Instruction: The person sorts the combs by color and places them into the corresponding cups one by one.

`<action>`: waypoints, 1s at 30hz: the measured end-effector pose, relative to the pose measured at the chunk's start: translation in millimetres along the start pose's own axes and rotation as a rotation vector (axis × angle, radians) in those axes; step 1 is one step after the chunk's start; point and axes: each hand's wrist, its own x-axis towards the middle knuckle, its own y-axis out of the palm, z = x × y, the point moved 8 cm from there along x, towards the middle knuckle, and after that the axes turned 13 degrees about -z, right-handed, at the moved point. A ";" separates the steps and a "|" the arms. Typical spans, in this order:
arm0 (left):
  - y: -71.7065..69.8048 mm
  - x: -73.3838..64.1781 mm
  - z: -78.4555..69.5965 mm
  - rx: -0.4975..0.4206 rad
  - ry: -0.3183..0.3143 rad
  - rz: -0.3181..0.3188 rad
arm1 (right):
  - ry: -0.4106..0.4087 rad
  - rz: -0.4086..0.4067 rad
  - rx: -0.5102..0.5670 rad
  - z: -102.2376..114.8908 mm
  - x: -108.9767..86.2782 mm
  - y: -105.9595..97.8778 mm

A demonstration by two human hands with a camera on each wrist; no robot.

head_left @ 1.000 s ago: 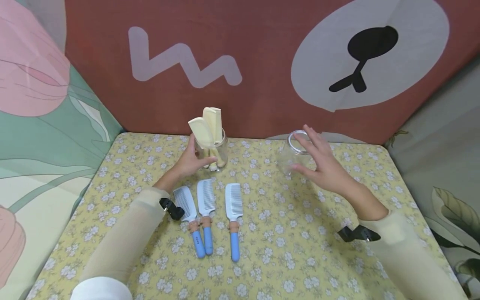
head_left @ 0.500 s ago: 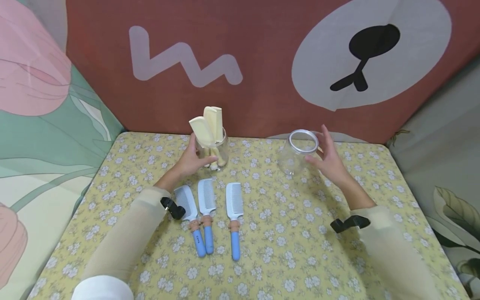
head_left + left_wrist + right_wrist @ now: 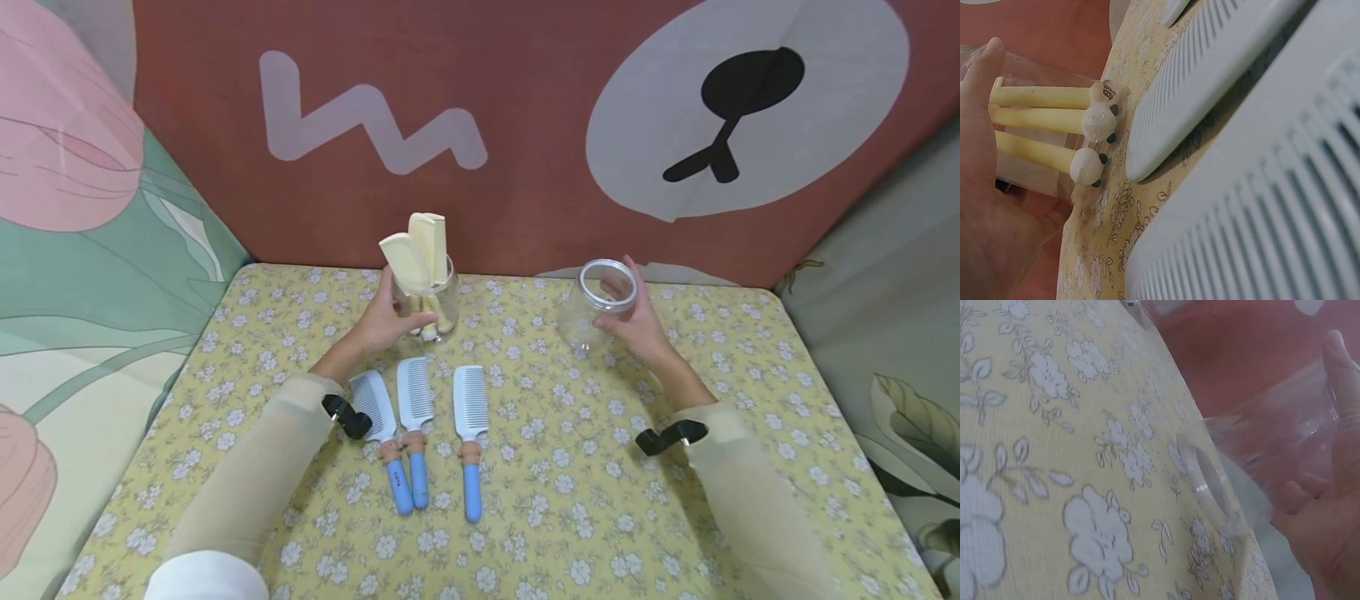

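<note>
At the back left of the table, my left hand (image 3: 377, 323) grips a clear jar (image 3: 451, 302) with several pale yellow combs (image 3: 406, 263) standing in it, teeth ends up. In the left wrist view their yellow handles (image 3: 1041, 119) end in small animal heads (image 3: 1099, 122) at the jar's base. My right hand (image 3: 641, 327) holds a second clear jar (image 3: 579, 321), thumb on the near side and fingers behind it. The right wrist view shows this jar's see-through wall (image 3: 1266, 431) with fingers visible through it; nothing lies inside.
Three light blue combs lie in front of the left jar: a left one (image 3: 373, 404), a middle one (image 3: 413, 396) and a right one (image 3: 470, 404). The table (image 3: 555, 517) has a yellow flowered cover. A brown printed cloth (image 3: 525, 192) hangs behind its back edge.
My right hand has come round the right side of the empty jar and now grips it, fingers behind the glass. The left hand stays on its jar; the blue combs lie as before.
</note>
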 end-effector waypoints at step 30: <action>-16.1 -22.7 10.7 0.222 -0.001 0.196 | -0.013 -0.088 -0.120 -7.8 1.1 4.5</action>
